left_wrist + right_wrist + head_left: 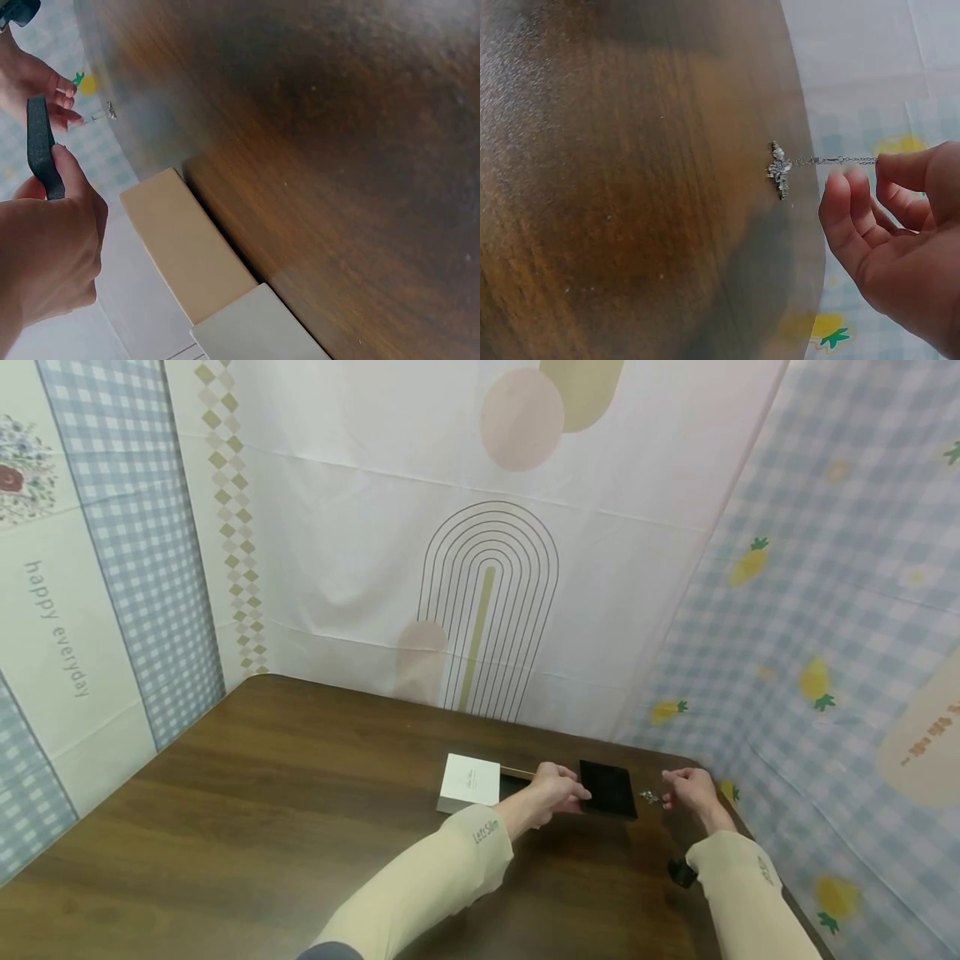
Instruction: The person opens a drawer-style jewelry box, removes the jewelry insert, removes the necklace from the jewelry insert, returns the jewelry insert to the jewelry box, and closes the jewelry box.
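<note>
My left hand pinches a thin black foam pad between thumb and fingers, to the right of an opened slide-out box. In the left wrist view the pad is seen edge-on. The box has a white sleeve with small lettering, and its tan drawer is pulled out to the right. My right hand pinches the end of a fine silver chain between thumb and finger. From the chain hangs a sparkling silver ornament, apart from the pad.
The brown wooden table ends at a rounded corner close by my right hand. Patterned cloths hang behind and beside it. A black band sits at my right wrist.
</note>
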A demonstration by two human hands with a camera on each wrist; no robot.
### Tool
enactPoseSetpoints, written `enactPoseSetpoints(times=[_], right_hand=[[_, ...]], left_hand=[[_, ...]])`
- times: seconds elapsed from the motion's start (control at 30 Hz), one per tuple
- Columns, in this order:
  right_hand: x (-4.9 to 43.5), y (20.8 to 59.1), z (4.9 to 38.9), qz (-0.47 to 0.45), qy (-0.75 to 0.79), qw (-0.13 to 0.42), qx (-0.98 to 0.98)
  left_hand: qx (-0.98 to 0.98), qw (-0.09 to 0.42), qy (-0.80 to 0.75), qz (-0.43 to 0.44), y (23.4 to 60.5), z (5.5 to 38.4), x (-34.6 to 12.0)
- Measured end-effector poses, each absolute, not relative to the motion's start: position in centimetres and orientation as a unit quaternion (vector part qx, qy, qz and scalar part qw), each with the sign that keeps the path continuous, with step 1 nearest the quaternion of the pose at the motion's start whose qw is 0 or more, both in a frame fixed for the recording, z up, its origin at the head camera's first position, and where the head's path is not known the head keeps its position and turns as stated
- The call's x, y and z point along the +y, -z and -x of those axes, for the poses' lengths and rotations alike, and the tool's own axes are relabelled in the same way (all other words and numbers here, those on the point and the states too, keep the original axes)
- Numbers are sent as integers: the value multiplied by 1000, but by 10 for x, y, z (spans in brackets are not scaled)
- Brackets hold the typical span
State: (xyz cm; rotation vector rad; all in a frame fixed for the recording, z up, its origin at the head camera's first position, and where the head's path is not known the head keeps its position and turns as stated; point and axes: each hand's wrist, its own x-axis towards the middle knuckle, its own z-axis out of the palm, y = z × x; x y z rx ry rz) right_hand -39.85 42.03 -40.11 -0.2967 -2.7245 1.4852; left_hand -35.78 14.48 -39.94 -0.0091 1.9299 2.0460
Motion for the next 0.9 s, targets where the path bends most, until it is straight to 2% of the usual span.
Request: enactPoseSetpoints(times=[0.33,0.53,0.9], right_hand=[[425,412,400,100,-389,15,-915],[427,416,402,102,-396,4,-913],[426,404,394,111,-417,23,-902]], left_hand=[[677,166,-717,11,398,358,145],[678,167,-716,18,399,359,144],[688,167,-706,24,398,359,142]])
